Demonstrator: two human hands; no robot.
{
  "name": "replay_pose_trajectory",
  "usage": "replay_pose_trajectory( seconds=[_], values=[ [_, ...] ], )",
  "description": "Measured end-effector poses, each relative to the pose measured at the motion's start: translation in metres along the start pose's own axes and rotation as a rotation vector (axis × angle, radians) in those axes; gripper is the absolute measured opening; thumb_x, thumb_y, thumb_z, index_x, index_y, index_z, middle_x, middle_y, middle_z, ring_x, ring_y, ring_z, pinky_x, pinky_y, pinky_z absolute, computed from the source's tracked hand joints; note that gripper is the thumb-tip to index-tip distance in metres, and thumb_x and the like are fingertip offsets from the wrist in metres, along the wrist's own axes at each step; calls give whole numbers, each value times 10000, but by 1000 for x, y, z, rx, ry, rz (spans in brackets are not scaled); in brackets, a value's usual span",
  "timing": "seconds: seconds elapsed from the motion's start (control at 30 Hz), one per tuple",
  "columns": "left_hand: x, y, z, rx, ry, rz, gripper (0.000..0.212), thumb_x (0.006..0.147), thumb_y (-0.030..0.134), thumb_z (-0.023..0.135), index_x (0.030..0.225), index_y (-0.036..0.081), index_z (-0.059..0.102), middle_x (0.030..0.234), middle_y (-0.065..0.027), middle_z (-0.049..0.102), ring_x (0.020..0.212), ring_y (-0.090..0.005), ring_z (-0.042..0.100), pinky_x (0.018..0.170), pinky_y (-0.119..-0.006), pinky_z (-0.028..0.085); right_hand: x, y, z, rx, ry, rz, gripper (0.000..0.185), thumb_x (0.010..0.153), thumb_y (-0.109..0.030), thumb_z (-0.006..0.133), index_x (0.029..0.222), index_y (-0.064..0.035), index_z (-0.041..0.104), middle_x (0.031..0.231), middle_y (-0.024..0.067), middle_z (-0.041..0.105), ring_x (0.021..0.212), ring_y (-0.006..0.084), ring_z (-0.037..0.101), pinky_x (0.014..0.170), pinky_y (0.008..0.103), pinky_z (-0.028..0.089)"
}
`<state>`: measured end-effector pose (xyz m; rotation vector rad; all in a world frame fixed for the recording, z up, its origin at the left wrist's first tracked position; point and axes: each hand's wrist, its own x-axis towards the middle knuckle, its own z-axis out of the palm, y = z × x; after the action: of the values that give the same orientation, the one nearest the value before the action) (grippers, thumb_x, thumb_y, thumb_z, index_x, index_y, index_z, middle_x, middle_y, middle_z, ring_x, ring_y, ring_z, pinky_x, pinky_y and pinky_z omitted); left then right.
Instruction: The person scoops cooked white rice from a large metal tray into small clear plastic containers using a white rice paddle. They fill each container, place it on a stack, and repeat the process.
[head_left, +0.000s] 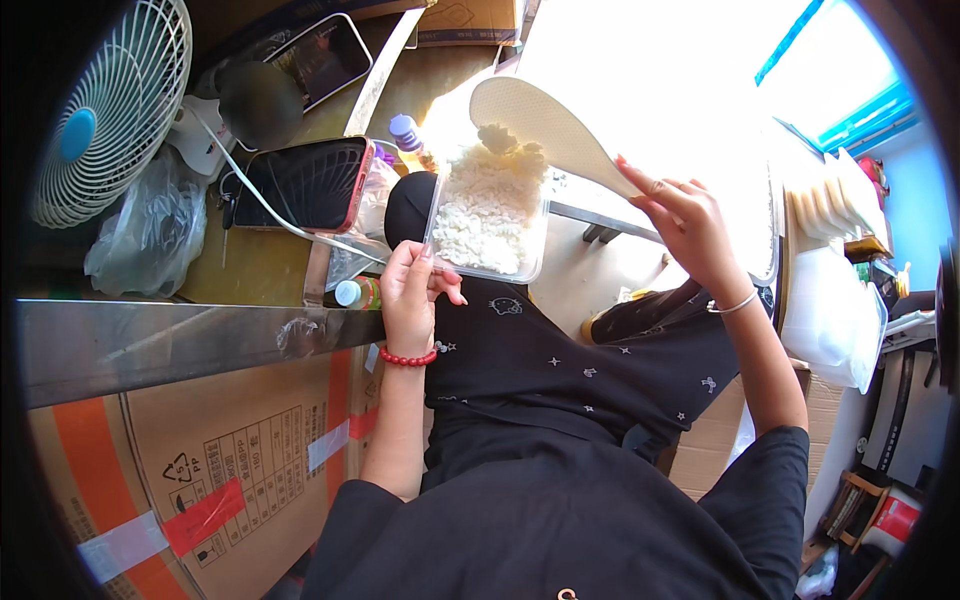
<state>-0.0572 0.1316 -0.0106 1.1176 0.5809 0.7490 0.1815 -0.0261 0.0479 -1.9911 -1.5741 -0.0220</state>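
My left hand (421, 279) grips the near left corner of a clear plastic food container (534, 264), thumb on the rim. White cooked rice (487, 217) fills the container, heaped toward its far side. In my right hand (679, 217) is the handle of a pale, dimpled rice paddle (551, 124). Its broad blade is tilted over the far end of the container, and a yellowish clump of rice (499, 140) lies at the blade's lower edge. Whether that clump sticks to the blade or rests on the heap I cannot tell.
Left, a fan (112, 112), a smartphone (304, 184) and a plastic bag (154, 232) occupy a metal-edged table (210, 330). A green-labelled bottle (358, 292) stands by my left wrist. Cardboard boxes (247, 450) sit below. Stacked clear containers (829, 307) are at right. Glare hides the far surface.
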Motion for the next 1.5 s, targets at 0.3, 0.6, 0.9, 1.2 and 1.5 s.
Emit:
replay_pose_trajectory(
  seconds=[0.3,0.6,0.9,1.2,1.5],
  values=[
    [0,0,-1,18,-1,-5,162,879,146,390,777,25,427,597,-97,531,443,-131,492,442,-237,431,-9,4,6,106,82,24,396,790,-99,559,1163,-224,514,742,24,614,649,108,525,640,258,381],
    [0,-2,-7,33,-65,-16,187,895,161,377,775,27,428,641,-102,547,469,-129,515,469,-255,473,-29,-2,28,811,-51,532,378,837,-111,522,1208,-87,452,634,-15,503,555,24,449,439,163,373],
    [-1,-2,-7,44,-61,-15,188,896,163,374,776,28,427,643,-100,545,477,-129,516,473,-257,473,-14,-12,16,724,3,500,372,837,-130,524,1204,-148,467,691,-12,543,605,37,471,493,177,403],
    [0,-2,-4,18,-29,-26,155,880,137,386,783,24,429,607,-100,535,445,-135,497,453,-242,442,23,-11,7,288,-134,57,386,829,-115,515,1208,-167,462,766,98,610,624,133,531,636,271,423],
    [-5,-1,-6,16,-1,-30,147,880,147,396,814,20,430,610,-98,533,446,-141,497,442,-244,438,23,-22,-27,-45,-117,-204,378,795,-64,526,1156,-178,523,671,48,584,591,131,507,631,246,326]
  ],
)
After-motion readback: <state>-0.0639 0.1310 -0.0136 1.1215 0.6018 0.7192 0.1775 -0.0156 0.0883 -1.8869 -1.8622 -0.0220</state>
